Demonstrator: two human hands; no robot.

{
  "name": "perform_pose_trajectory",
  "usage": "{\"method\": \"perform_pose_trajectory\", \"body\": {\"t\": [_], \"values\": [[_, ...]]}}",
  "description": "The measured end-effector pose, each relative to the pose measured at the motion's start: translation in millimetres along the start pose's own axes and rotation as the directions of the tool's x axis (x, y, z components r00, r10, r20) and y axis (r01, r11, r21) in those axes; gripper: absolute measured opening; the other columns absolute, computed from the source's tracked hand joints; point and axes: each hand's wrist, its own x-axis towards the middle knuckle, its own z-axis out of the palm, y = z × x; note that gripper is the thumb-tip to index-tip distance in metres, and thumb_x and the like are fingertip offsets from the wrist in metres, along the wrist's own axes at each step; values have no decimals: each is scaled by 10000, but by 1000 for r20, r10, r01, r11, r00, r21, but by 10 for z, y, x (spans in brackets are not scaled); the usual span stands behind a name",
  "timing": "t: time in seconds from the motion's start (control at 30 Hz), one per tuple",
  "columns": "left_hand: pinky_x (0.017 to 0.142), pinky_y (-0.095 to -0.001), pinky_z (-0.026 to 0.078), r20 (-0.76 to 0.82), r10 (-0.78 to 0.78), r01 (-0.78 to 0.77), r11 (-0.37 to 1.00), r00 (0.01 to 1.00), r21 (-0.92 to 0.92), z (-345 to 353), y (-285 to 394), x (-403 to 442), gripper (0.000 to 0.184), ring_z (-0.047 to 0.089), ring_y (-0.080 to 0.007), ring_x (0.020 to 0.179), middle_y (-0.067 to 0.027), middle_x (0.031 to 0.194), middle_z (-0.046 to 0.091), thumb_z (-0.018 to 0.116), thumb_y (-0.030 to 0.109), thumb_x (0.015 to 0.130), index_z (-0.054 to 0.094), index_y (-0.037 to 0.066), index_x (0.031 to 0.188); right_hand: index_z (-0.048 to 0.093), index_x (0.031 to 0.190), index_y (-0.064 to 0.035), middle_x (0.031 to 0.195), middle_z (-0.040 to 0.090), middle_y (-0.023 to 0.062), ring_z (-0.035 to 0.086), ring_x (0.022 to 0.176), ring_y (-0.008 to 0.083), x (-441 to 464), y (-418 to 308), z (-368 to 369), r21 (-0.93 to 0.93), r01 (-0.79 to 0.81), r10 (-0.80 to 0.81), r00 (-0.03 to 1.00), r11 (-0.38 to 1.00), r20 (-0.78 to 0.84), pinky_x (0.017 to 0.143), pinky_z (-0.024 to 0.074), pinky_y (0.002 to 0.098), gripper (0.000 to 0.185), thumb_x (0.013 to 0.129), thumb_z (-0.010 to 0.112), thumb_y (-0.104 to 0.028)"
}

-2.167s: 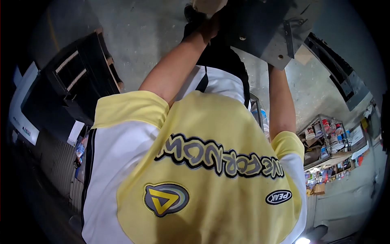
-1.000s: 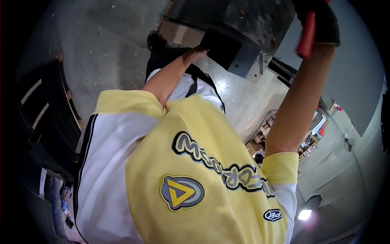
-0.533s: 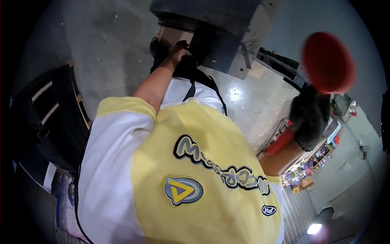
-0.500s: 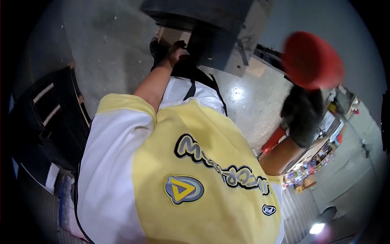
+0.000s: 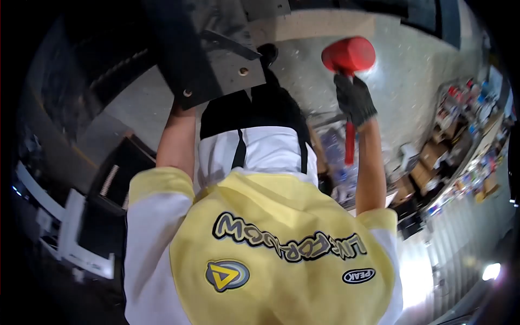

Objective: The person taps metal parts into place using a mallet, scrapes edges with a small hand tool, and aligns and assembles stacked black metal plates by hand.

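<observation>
Gloved in dark fabric, my right hand [image 5: 355, 98] is closed round the handle of a red mallet [image 5: 349, 54]. The mallet's head points up and away from me, and its handle hangs below the hand. At upper left, a dark metal panel [image 5: 225, 70] with two round holes and a slanting strip reaches over my left arm. Only the wrist end of my left hand [image 5: 184, 110] shows at the panel's lower edge; its fingers are hidden behind the metal. The mallet is apart from the panel.
Dark slotted furniture [image 5: 116, 181] stands at left, near a white frame [image 5: 81, 238]. A long shelf [image 5: 471, 146] with boxes and small goods runs along the right. Plastic-wrapped items [image 5: 341, 157] lie beyond my right forearm. A tan board [image 5: 325, 24] is at the top.
The view has swung, bringing the panel to the left. My right hand and the mallet appear farther left. My left fingers, visible half a second ago, are now behind the panel.
</observation>
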Motion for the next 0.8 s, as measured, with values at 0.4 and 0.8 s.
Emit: {"method": "perform_pose_trajectory", "body": {"t": [0.4, 0.8], "values": [[1035, -420, 402, -177, -120, 140, 984, 977, 107, 67, 325, -290, 470, 532, -267, 1226, -102, 1375, 589, 505, 351, 1050, 562, 75, 1426, 665, 1239, -31, 1119, 706, 271, 661, 1063, 440, 1167, 906, 1450, -319, 201, -242, 966, 926, -94, 891, 522, 462, 436, 974, 626, -374], [1143, -464, 327, -201, -205, 244, 951, 958, 191, 210, 348, -141, 518, 468, -289, 1341, -107, 1466, 542, 482, 381, 1062, 516, 80, 1482, 669, 1204, -71, 1158, 676, 264, 639, 1066, 446, 1598, 1095, 1710, -394, 371, -382, 923, 841, 53, 891, 527, 493, 396, 943, 614, -363]]}}
